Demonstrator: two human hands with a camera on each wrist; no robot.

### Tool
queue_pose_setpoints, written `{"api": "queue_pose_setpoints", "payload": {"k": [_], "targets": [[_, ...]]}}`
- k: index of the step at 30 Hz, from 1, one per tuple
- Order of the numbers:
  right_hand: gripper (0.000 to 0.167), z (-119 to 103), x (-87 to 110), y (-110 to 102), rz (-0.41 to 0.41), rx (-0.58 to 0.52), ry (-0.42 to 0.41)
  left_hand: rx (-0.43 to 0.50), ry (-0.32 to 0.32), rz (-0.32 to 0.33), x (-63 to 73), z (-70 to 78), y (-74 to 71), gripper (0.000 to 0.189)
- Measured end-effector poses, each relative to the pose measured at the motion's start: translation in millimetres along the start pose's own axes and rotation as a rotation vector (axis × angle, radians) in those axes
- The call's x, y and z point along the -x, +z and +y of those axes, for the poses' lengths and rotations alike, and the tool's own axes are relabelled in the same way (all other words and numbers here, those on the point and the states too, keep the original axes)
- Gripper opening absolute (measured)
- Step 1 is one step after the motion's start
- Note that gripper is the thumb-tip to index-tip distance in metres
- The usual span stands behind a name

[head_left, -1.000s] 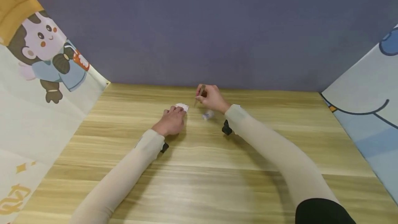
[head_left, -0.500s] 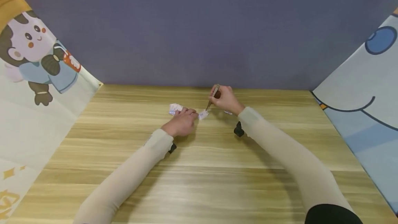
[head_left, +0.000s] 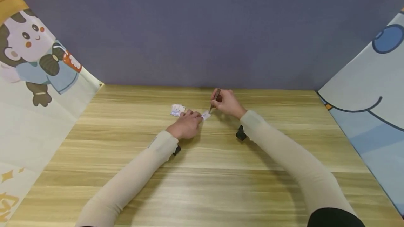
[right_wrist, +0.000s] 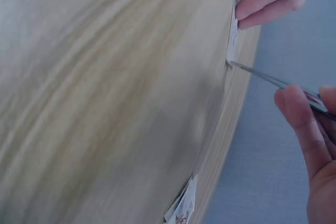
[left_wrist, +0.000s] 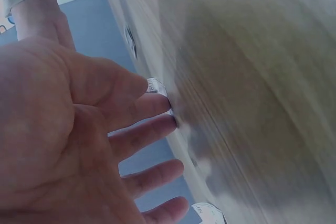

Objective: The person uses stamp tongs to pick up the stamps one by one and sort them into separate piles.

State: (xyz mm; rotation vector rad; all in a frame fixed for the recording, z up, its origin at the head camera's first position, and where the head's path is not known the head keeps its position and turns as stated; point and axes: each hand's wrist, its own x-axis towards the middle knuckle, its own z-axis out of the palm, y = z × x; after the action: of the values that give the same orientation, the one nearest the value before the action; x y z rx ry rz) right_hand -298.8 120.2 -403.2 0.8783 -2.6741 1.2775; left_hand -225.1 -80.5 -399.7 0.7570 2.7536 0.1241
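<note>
My right hand (head_left: pixel 228 103) pinches a pair of tweezers (right_wrist: pixel 262 76) between thumb and fingers, points down. The tips are right at the edge of a small white printed paper piece (head_left: pixel 206 115) on the table. From the other side, my left hand (head_left: pixel 187 123) rests its fingertips on that paper, fingers nearly straight, as the left wrist view also shows. Just left of those fingers lies a small pile of similar printed pieces (head_left: pixel 177 109). Another thin folded stack (right_wrist: pixel 182 205) shows in the right wrist view; in the head view my right hand hides it.
The wood-grain table (head_left: pixel 189 185) reaches back to a plain blue-grey panel (head_left: pixel 202 31). Printed cartoon sheets flank it, one on the left (head_left: pixel 47 55) and one on the right (head_left: pixel 363 90). A black wrist device (head_left: pixel 241 134) hangs under my right cuff.
My left hand has shifted right, off the pile and onto the single paper piece. The tweezers have come to that piece's right edge. The head view has also turned slightly.
</note>
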Motion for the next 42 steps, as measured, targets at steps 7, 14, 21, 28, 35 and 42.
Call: {"api": "queue_pose_setpoints", "payload": {"k": [7, 14, 21, 28, 35, 42], "targets": [[0.014, -2.8, -3.7, -3.7, 0.021, 0.009, -0.043, 0.005, -0.015, -0.008, -4.4, 2.4, -4.7, 0.046], [0.011, -3.0, -7.8, -9.6, 0.002, 0.016, -0.058, 0.006, -0.028, -0.003, -8.8, 3.9, -7.7, 0.045], [0.011, -1.3, -13.1, -15.0, 0.015, 0.025, -0.104, 0.016, -0.038, 0.013, -12.7, 5.1, -10.1, 0.044], [0.011, -0.4, -17.5, -20.2, -0.015, 0.018, -0.090, 0.026, -0.046, 0.017, -16.5, 5.8, -12.8, 0.044], [0.010, -2.1, -23.2, -28.0, -0.011, -0.026, -0.097, 0.048, -0.048, 0.037, -20.6, 5.9, -15.6, 0.043], [0.010, -16.8, -28.6, -54.2, 0.103, -0.041, -0.199, 0.113, -0.026, 0.148, -19.1, -0.1, -24.4, 0.045]]}}
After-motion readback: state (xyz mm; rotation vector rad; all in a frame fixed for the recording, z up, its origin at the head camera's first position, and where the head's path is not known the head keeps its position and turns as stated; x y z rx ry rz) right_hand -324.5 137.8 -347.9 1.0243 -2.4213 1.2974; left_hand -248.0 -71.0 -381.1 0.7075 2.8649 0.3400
